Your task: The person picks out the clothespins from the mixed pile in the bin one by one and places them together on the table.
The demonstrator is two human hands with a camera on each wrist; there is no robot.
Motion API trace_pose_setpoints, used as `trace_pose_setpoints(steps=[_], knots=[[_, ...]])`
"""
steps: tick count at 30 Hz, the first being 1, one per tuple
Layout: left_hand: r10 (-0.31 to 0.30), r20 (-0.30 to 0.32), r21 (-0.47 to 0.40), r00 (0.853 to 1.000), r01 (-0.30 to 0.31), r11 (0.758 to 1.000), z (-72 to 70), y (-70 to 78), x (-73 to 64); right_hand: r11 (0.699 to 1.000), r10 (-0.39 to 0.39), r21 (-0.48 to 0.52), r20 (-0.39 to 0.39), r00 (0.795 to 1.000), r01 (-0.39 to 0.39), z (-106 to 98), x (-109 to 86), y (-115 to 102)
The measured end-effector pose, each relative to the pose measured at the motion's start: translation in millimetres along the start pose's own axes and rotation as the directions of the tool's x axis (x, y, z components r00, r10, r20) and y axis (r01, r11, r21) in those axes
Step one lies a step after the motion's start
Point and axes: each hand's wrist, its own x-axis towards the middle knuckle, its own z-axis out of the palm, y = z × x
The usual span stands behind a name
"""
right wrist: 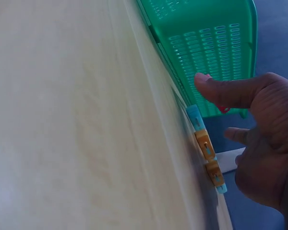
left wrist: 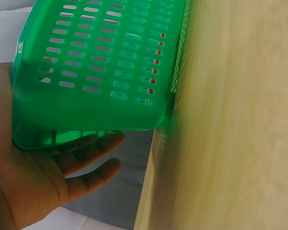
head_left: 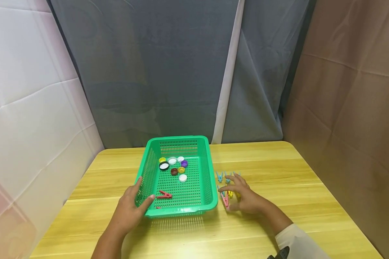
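My left hand [head_left: 126,211] holds the near left corner of a green plastic basket [head_left: 213,169], thumb over the rim and fingers along the outside. Right of the basket, my right hand [head_left: 249,199] pinches a pink clothespin [head_left: 226,201]; in the right wrist view the thumb hides most of it. Blue clothespins [head_left: 220,177] and yellow clothespins [head_left: 230,194] lie on the table under and beyond that hand, partly covered. Inside the basket, a red clothespin [head_left: 164,194] lies near the front, with another red bit close to the front wall.
Several bottle caps lie further back in the basket, among them a white cap [head_left: 183,178], a brown cap [head_left: 174,172] and a purple cap [head_left: 184,163]. The wooden table [head_left: 262,162] ends at a grey curtain [head_left: 149,79], with light cloth left and brown cloth right.
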Motion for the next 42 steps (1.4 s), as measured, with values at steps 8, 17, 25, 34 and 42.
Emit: trace_pose_setpoints(steps=[8,17,25,34,42], knots=[[-0.008,0.008,0.0,1.0,0.008,1.0,0.1,-0.4,0.0,1.0,0.023,-0.017,0.038,0.999,-0.023,6,-1.1,2],[-0.013,0.012,-0.006,1.0,0.013,1.0,0.7,0.0,-1.6,0.999,0.031,-0.045,0.039,0.999,-0.029,10,-3.0,3],[-0.002,0.008,-0.002,1.0,0.002,1.0,0.3,-0.7,-0.2,0.998,0.034,-0.062,0.037,0.999,-0.032,11,-2.4,3],[-0.012,0.015,-0.007,1.0,0.012,1.0,-1.0,0.0,-0.6,0.998,0.001,-0.064,0.02,1.0,0.001,11,-0.9,0],[-0.024,0.02,-0.009,1.0,0.024,1.0,-0.8,0.4,0.0,0.997,-0.019,-0.077,0.012,1.0,0.02,11,-1.4,-1]])
